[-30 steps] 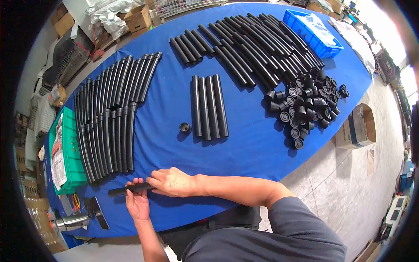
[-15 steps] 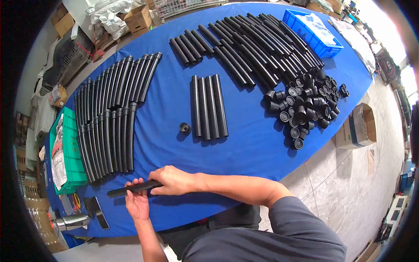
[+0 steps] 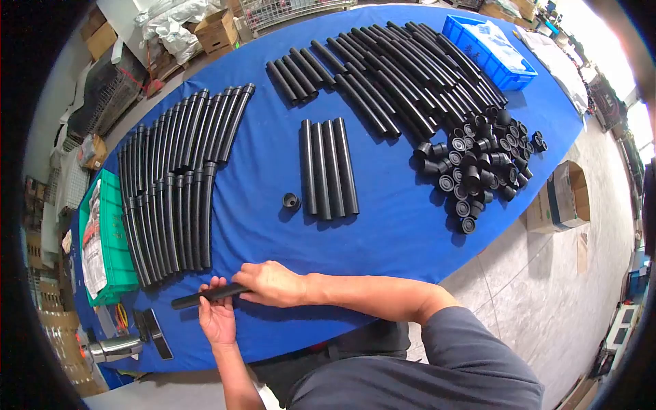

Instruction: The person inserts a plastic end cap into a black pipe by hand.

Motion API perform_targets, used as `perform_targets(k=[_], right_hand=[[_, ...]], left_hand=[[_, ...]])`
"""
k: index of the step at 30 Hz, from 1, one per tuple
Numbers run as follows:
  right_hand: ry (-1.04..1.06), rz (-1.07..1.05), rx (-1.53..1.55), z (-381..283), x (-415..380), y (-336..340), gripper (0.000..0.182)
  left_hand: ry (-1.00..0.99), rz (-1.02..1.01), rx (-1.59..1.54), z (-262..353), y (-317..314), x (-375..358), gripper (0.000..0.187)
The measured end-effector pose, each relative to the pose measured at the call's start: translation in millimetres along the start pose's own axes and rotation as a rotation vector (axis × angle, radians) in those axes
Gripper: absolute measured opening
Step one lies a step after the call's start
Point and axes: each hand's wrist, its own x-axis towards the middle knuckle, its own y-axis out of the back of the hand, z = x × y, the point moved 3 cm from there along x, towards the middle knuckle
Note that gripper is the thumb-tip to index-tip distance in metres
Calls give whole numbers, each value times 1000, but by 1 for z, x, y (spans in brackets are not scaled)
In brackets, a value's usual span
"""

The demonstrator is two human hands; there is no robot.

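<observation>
Near the front edge of the table, both my hands are on one black tube [image 3: 188, 301]. My left hand [image 3: 217, 321] grips its middle from below, palm up. My right hand [image 3: 272, 283] is closed around the right end from above, covering that end. Beyond my hands, a single black cap [image 3: 291, 201] lies beside a row of several loose black tubes [image 3: 321, 171]. To the left, two rows of black tubes with collared ends [image 3: 188, 219] lie side by side.
A heap of black caps [image 3: 471, 171] and a pile of plain tubes [image 3: 410, 68] cover the far right, beside a blue crate [image 3: 519, 80]. At the left stand a green crate [image 3: 117, 239], a phone [image 3: 158, 335] and a silver cylinder [image 3: 116, 348]. A carton [image 3: 540, 208] is on the floor.
The view has shifted slightly. My hands keep hold of the tube in almost the same place; the things on the table lie as before.
</observation>
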Motion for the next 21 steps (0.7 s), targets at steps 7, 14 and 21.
perform_targets(k=[7,14,21], right_hand=[[-219,-234,156,-7,10,14,34],[-121,-246,102,0,3,3,32],[201,147,-230,-11,-2,2,27]], left_hand=[[-8,-48,23,0,-4,-2,29],[-21,-49,-10,1,1,-3,30],[-17,-16,3,1,3,0,30]])
